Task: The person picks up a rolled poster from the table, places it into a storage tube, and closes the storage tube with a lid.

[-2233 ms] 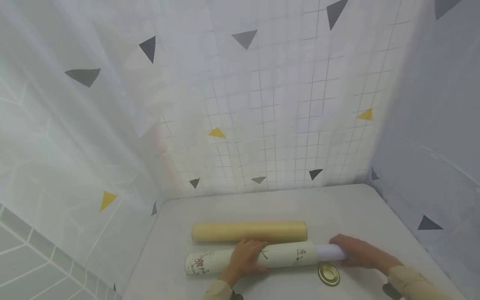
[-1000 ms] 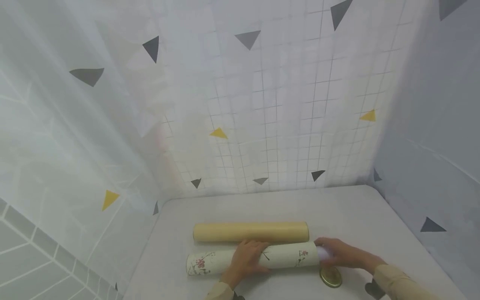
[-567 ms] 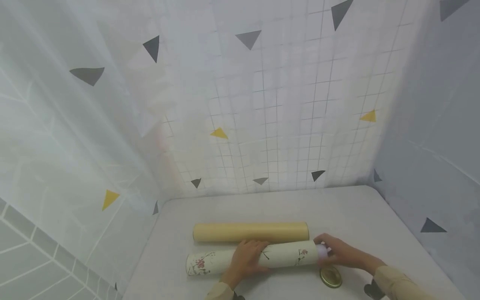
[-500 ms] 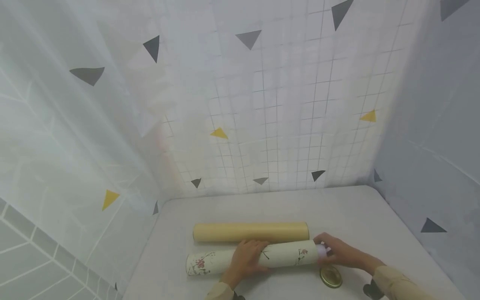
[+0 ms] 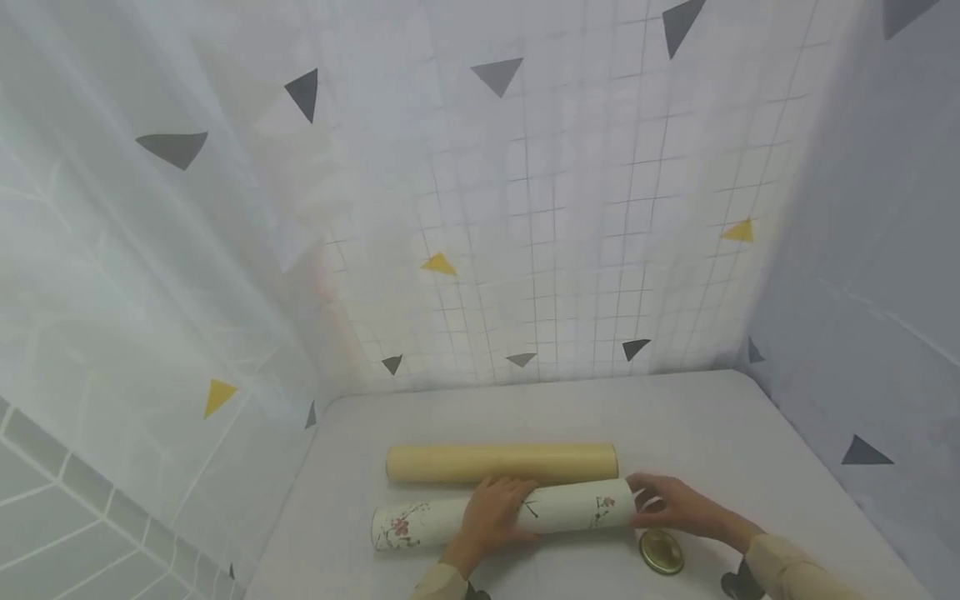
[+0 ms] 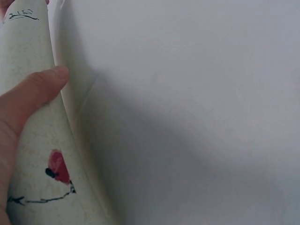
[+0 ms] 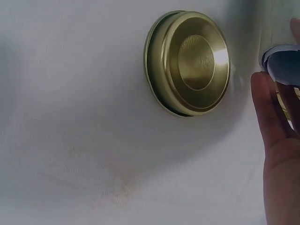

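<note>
My left hand (image 5: 495, 518) grips the middle of a cream cardboard tube (image 5: 570, 507) painted with blossom branches, lying on the table. In the left wrist view the thumb (image 6: 42, 86) presses along its side. My right hand (image 5: 678, 505) is at the tube's right end, thumb and index finger touching its rim on opposite sides. In the right wrist view the open mouth of the tube shows a rolled white sheet (image 7: 286, 65) inside, level with the rim as far as I can see. A round gold metal lid (image 7: 197, 61) lies on the table just in front of that end.
Behind the painted tube, parallel to it, lies a plain yellow tube (image 5: 502, 463). The white table (image 5: 540, 408) ends at a back wall (image 5: 570, 250) of translucent sheeting with grid lines and triangles. Similar sheeting stands on the left and right sides.
The white roll that stuck out of the painted tube's right end has slid left inside it. My right hand has moved left with it to the rim. My left hand keeps its grip.
</note>
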Motion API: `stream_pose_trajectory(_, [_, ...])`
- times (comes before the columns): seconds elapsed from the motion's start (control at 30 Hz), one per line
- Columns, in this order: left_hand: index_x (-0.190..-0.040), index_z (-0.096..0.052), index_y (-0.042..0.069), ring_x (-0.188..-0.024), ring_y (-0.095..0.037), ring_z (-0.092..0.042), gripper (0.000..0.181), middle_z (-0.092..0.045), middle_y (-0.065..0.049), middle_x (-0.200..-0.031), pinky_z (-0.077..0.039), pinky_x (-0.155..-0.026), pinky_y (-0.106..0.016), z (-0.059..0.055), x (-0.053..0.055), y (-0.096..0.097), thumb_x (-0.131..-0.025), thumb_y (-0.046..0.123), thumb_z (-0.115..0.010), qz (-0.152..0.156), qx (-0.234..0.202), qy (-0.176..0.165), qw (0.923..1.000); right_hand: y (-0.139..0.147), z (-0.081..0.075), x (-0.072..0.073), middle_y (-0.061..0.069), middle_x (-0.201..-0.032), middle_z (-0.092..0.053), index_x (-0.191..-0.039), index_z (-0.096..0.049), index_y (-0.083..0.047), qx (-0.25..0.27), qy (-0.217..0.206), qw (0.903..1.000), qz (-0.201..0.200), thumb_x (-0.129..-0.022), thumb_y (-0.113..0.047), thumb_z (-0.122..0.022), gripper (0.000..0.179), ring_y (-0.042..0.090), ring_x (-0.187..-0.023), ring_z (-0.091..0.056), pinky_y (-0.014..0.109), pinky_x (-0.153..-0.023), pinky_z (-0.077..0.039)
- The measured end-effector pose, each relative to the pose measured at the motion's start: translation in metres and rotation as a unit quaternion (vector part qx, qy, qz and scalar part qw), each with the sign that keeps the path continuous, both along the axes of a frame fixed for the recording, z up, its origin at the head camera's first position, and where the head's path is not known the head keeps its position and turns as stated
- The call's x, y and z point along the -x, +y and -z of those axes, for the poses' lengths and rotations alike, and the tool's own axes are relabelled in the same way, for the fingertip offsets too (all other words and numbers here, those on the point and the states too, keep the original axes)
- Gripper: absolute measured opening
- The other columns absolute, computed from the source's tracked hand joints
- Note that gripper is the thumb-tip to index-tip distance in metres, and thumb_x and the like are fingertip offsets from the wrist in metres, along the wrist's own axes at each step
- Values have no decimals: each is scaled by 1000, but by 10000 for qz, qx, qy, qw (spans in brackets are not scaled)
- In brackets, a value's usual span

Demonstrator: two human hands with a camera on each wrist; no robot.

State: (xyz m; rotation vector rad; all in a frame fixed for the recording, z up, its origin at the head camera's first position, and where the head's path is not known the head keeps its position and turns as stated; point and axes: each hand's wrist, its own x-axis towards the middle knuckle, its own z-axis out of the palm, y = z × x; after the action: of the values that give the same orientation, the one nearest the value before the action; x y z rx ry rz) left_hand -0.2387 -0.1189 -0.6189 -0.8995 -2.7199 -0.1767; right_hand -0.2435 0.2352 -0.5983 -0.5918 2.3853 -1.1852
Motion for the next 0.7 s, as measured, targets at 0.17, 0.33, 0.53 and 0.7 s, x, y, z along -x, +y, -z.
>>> stream_pose_trajectory(0.17, [-133, -64, 26, -112, -6, -69, 83, -74, 14, -126, -53, -98, -31, 3, 0, -1, -63, 62, -89, 38, 30, 123, 9999, 0, 2, -2, 20, -133, -65, -134, -60, -5, 258, -55, 9996, -68, -92, -27, -75, 50, 16, -108, -70, 22, -85, -60])
stream_pose_trajectory(0.33, [-132, -64, 26, -111, -6, -69, 83, -75, 14, -124, -53, -98, -31, 2, -1, -1, -62, 63, -89, 17, 34, 105, 9999, -3, 2, -3, 23, -134, -63, -135, -58, -3, 283, -172, 9994, 78, -91, -26, -76, 53, 27, -111, -69, 33, -89, -62])
stream_pose_trajectory(0.53, [-133, -63, 26, -113, -7, -68, 83, -74, 14, -126, -53, -100, -33, 1, -1, -1, -63, 62, -89, 23, -18, -31, 10000, -6, 6, -3, 21, -131, -65, -135, -58, -1, 166, -255, 9993, 229, -92, -28, -75, 54, 34, -114, -67, 48, -93, -61])
stream_pose_trajectory(0.7, [-136, -62, 27, -116, -7, -67, 85, -72, 14, -130, -53, -103, -37, 4, 0, -1, -64, 63, -89, 17, 64, -92, 9999, -6, 9, -3, 22, -131, -67, -136, -59, 0, 147, -287, 9993, 199, -93, -29, -73, 53, 36, -115, -67, 55, -95, -59])
